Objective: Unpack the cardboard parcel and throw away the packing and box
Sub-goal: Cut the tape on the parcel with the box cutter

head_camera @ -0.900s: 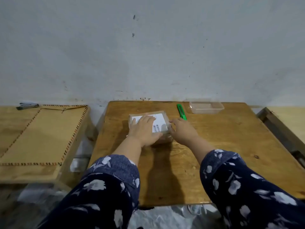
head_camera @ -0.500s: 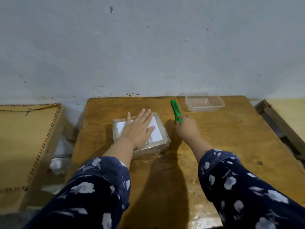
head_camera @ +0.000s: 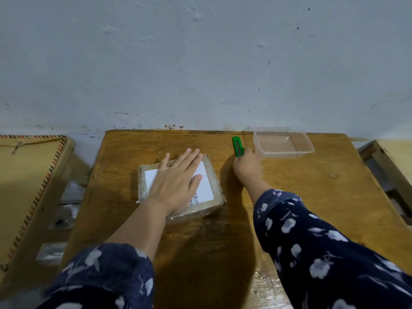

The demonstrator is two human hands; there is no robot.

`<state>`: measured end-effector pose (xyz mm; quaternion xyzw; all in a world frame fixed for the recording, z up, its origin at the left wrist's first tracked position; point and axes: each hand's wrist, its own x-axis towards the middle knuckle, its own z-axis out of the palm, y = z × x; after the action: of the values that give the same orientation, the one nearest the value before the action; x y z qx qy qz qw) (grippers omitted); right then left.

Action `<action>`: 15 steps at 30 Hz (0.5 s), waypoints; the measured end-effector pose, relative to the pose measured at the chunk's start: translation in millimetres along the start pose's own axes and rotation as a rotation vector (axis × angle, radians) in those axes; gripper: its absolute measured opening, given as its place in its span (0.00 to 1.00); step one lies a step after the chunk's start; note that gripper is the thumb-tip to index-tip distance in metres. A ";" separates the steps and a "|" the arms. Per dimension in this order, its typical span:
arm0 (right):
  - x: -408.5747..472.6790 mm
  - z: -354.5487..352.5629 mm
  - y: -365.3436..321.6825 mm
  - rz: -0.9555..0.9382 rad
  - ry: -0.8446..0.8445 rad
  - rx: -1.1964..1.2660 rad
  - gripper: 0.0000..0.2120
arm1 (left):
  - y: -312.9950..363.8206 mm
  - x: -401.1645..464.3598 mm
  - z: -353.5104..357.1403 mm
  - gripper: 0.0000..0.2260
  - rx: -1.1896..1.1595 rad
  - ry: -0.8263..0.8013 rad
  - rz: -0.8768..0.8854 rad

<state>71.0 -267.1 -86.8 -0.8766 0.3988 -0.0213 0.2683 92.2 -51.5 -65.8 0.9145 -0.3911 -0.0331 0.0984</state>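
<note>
Parcel (head_camera: pixel 180 186) lies sealed mid-bench under the flat, spread left hand (head_camera: pixel 176 181), while the right hand (head_camera: pixel 246 167), just right of it, closes on the green cutter (head_camera: pixel 238 147), whose long axis points toward the wall.

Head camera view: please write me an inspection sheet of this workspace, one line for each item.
Surface: brown wooden table, worn, against a grey wall.
Job's things: taped brown cardboard parcel with white label, closed, flat on the table; green plastic utility knife to its right.
Clutter: clear rectangular plastic container, empty, at the far right edge.
Grippers: left hand flat on the parcel; right hand closed around the knife's near end.
Cables: nothing seen.
Surroundings: tan board with striped border at left; wooden furniture at right.
</note>
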 end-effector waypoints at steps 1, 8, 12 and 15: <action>0.7 -0.9 -1.2 0.013 -0.025 0.017 0.21 | -0.1 -0.3 0.6 0.26 0.000 0.000 -0.002; -21.8 -22.8 -7.7 -0.034 -0.136 0.275 0.24 | 1.0 -0.4 -1.9 0.26 0.002 -0.007 0.000; -54.8 -45.9 -3.8 0.138 -0.317 0.704 0.24 | 4.2 -1.0 -5.6 0.24 0.011 -0.047 -0.008; -76.5 -56.6 9.2 0.203 -0.454 0.784 0.27 | 5.6 -0.8 -10.3 0.25 0.016 -0.098 -0.008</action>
<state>-1.6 -243.4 -29.4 -0.6482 0.3754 0.0485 0.6608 89.1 -53.1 -54.6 0.9140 -0.3921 -0.0751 0.0719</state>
